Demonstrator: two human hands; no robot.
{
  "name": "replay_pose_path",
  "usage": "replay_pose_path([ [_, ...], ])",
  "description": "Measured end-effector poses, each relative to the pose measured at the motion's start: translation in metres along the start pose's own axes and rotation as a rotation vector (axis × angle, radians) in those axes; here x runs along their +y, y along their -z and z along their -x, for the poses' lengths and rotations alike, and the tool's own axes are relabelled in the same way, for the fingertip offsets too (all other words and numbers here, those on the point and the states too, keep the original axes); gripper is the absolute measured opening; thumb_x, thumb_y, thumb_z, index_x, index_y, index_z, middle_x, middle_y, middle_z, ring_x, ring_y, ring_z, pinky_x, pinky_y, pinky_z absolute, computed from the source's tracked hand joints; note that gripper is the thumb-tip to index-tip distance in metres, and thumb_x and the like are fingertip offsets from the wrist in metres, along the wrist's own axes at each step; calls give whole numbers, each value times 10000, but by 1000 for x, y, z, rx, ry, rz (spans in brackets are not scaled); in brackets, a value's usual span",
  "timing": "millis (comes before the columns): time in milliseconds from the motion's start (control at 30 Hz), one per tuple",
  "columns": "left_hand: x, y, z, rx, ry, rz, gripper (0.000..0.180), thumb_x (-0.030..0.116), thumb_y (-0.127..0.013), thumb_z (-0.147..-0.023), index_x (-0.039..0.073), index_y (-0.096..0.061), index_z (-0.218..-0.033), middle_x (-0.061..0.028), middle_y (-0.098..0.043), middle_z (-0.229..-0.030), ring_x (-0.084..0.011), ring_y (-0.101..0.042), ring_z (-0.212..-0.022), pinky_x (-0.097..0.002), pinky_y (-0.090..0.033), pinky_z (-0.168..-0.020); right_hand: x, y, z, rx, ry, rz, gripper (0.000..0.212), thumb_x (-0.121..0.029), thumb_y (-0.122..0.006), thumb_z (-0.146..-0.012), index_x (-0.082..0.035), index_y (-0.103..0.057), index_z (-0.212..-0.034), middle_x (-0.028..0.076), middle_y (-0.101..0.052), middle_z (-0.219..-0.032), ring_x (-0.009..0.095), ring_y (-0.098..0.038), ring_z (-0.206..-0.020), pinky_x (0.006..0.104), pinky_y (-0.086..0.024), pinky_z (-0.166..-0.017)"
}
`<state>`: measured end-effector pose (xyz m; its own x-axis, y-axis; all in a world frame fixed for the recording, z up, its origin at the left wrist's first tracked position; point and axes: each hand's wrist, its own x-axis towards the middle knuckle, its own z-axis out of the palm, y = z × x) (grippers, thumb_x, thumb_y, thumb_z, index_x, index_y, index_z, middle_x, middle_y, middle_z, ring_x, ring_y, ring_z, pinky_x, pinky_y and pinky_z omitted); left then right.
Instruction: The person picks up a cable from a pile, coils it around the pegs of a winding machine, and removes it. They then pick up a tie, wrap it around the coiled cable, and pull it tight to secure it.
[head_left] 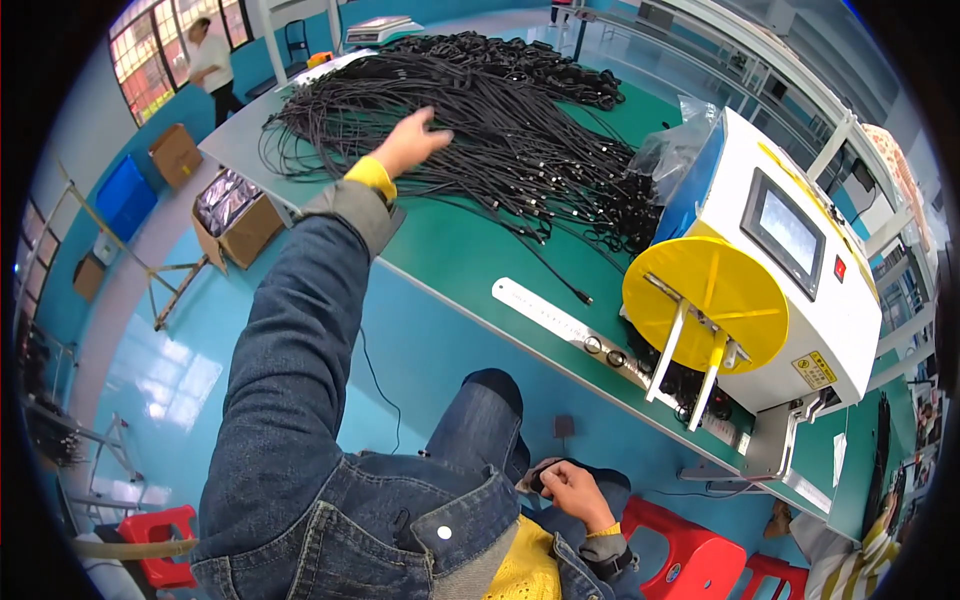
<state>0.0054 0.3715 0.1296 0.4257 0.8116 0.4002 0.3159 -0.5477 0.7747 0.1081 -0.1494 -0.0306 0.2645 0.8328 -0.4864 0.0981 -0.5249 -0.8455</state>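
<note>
The left hand (408, 143), loosely spread, is over the black cables (490, 115) heaped on the green worktop (440, 250), while the right hand (576, 496) curls lower down, its grip impossible to tell.

1 head cam, wide FOV, above table (445, 250).

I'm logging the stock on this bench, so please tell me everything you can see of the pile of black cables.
The pile of black cables is a broad, loose tangle of thin, flexible, plastic-looking strands on the green tabletop. Many silvery connector tips gather toward the right, near the white machine. One strand's end sticks out toward the ruler. The left hand is over the pile's left part; contact is unclear.
</note>
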Motion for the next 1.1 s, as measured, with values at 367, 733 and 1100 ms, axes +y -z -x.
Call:
replay_pose_path([
  [367, -69, -45, 46, -160, -5, -870, 163, 209, -548, -790, 119, -611, -910, -98, -635, -916, -313, -599, -883, -451, -421, -787, 3, 1, 0, 35, 42, 162, 212, -194, -571, -828, 18, -578, -836, 53, -609, -673, 101, -562, -605, 232, -440, -540],
  [733, -44, -54, 6, -223, -236, -1140, 162, 135, -452, -808, 79, -594, -861, -112, -654, -802, -292, -642, -750, -459, -481, -602, 20, 4, 22, 117, 42, 137, 206, -201, -564, -826, 5, -581, -840, 58, -611, -666, 105, -569, -592, 237, -445, -520],
  [1100, 78, 65, 52, 119, -488, -177, 135, 109, -463, -854, 6, -549, -859, -113, -610, -697, -259, -611, -657, -343, -459, -581, 22, -2, 17, 75, 106, 74, 179, -178, -562, -824, 0, -576, -846, 50, -605, -676, 89, -550, -580, 226, -437, -520],
])
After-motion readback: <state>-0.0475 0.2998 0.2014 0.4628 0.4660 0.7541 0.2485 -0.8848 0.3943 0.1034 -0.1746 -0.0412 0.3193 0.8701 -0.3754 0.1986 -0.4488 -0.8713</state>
